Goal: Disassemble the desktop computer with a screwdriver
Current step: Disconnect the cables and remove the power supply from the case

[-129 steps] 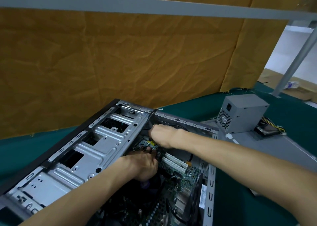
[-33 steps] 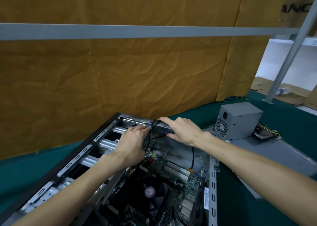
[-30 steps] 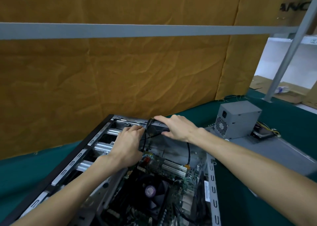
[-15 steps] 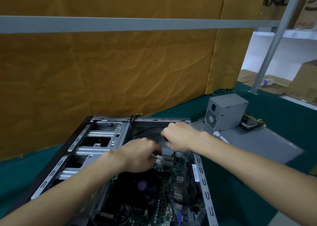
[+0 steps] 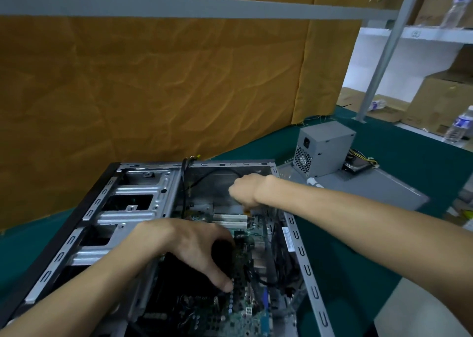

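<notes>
Beside case (image 5: 304, 257), power supply (image 5: 323, 148), bottle (image 5: 459, 125).

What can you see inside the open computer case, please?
Inside the computer case lie a green motherboard, white expansion slots and a black cable. Both hands, left and right, cover what they touch.

Open computer case (image 5: 133, 208) lies on the table (image 5: 358, 272), motherboard (image 5: 245, 298) inside it. Left hand (image 5: 189, 244) is over the board; right hand (image 5: 245, 189) is inside at the case's 12 o'clock end. Power supply (image 5: 323, 148) stands at 2 o'clock, on a panel (image 5: 371, 190) right of the case. Bottle (image 5: 458, 124) at 3 o'clock, well apart.
</notes>
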A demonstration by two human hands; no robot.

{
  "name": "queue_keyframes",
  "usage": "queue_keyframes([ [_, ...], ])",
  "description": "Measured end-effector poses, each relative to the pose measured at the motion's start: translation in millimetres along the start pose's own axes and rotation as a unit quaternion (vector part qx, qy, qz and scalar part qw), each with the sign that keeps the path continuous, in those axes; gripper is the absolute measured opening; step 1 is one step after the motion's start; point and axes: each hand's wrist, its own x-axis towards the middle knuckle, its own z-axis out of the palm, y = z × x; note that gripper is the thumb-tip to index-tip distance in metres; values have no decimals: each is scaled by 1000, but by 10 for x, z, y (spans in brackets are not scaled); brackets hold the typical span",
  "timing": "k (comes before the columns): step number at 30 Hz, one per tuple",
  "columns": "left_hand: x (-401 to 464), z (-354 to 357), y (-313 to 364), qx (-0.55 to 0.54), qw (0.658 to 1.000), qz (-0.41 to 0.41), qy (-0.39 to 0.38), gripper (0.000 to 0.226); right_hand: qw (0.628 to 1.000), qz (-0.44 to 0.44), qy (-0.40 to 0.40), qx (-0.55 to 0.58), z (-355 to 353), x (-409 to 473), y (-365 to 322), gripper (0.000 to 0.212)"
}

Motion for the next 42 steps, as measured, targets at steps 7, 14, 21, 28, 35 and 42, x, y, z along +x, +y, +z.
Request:
queue_keyframes([
  [7,-19,56,0,22,999,-24,24,95,997,14,10,74,-76,136,17,22],
  [14,130,48,40,-24,993,-60,97,70,997,-8,-9,70,-86,155,-17,12],
  [21,473,-46,-24,42,991,-122,39,58,999,-21,-22,39,-51,183,-45,26],
  [28,568,-20,-95,44,992,-113,24,57,998,-37,16,39,-69,181,-35,10],
  [35,584,-26,-118,42,993,-114,13,54,999,-43,-19,14,-145,202,-27,10],
  [42,586,-20,-105,39,992,-117,9,54,999,-53,-7,-13,-104,287,-55,31],
])
